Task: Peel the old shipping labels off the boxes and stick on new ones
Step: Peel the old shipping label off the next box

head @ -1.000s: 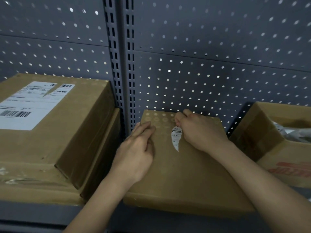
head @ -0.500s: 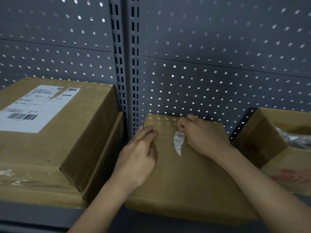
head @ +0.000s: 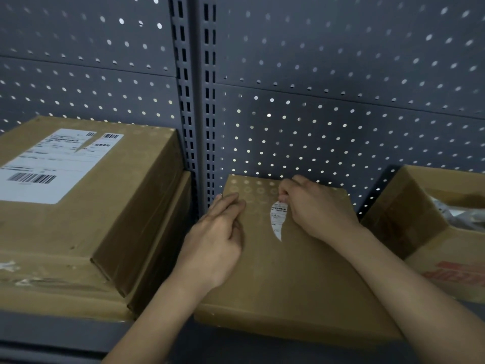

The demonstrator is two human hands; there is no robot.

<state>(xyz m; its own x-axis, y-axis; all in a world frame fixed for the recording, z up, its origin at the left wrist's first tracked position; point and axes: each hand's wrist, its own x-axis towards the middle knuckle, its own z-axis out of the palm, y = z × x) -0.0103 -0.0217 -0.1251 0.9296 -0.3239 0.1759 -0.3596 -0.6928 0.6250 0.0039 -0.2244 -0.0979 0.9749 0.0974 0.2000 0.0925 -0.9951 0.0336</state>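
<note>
The open box point(head: 401, 222) at right holds crinkled wrapping point(head: 462, 216); on the middle box point(head: 301, 285) the left hand point(head: 215, 243) presses flat while the right hand point(head: 317, 208) pinches a torn label strip point(head: 277, 222), unchanged from before.

I see a dark grey metal shelf point(head: 52, 334) carrying three cardboard boxes in a row. At the left lies a wide flat box point(head: 65, 292), its front near the shelf's edge. The middle box point(head: 301, 285) sits just beside it; they may touch, but shadow hides the seam. The open box point(head: 433, 258) stands right of that, a narrow gap between.
</note>
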